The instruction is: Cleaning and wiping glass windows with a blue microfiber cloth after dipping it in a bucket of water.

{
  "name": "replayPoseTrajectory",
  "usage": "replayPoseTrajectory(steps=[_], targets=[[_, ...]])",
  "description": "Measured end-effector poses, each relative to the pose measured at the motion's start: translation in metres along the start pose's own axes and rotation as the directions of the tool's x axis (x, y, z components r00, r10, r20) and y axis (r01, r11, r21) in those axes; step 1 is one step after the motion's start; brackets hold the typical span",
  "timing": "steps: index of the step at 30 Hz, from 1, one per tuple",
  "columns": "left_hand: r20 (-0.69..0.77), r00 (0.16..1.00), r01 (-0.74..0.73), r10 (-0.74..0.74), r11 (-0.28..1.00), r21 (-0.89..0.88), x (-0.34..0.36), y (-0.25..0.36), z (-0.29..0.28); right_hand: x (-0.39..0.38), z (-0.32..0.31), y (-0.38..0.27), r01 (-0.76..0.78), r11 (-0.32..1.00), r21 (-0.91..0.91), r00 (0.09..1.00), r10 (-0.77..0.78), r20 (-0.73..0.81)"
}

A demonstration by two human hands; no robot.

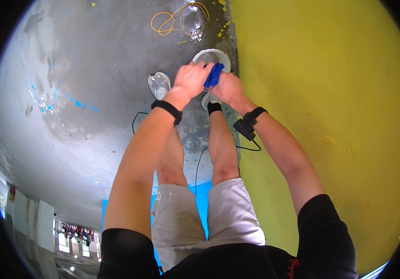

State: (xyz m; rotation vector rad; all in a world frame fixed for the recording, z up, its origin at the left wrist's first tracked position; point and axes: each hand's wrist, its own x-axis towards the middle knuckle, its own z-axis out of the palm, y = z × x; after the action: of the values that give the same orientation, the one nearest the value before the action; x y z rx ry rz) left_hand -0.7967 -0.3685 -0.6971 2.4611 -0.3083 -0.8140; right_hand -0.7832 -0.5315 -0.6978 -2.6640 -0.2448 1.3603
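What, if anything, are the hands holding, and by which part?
A blue cloth, bunched between left hand and right hand; apparently gripped at opposite ends.

Bunched blue cloth (214, 76) above a white bucket (227, 59)

The view comes from the left one of two fisheye cameras worn side by side on the person's head, facing steeply down along the body. The shirt (237, 262) is nearest the lens, at the lower rim; the shorts (232, 214) lie past it, and the shoes (158, 85) farther off on the floor (102, 60). The left hand (192, 80) and right hand (228, 89) show from above, above the view's centre. The floor's edge along the yellow surface (321, 83) runs near the middle, and the sweep reaches far windows (63, 242) at lower left.
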Motion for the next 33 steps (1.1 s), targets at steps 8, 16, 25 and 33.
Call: replayPoseTrajectory(steps=[8, 16, 25, 33], targets=[[0.210, 0.968, 0.149, -0.140, 0.988, -0.028, 0.040, 0.006, -0.012, 0.017, -0.005, 0.012, 0.046, 0.999, -0.029, 0.983, -0.050, -0.178], [0.286, 0.925, 0.280, -0.249, 0.958, -0.070, 0.028, 0.009, -0.006, 0.012, 0.004, 0.016, 0.139, 0.974, -0.178, 0.980, -0.161, -0.117], [0.306, 0.937, 0.181, -0.169, 0.983, -0.012, 0.031, 0.007, -0.001, -0.001, -0.011, 0.005, -0.015, 0.997, 0.072, 0.999, 0.018, -0.046], [0.232, 0.938, 0.261, -0.257, 0.965, 0.012, 0.028, 0.015, 0.020, 0.005, 0.013, 0.023, 0.093, 0.993, 0.073, 0.983, -0.080, -0.162]])
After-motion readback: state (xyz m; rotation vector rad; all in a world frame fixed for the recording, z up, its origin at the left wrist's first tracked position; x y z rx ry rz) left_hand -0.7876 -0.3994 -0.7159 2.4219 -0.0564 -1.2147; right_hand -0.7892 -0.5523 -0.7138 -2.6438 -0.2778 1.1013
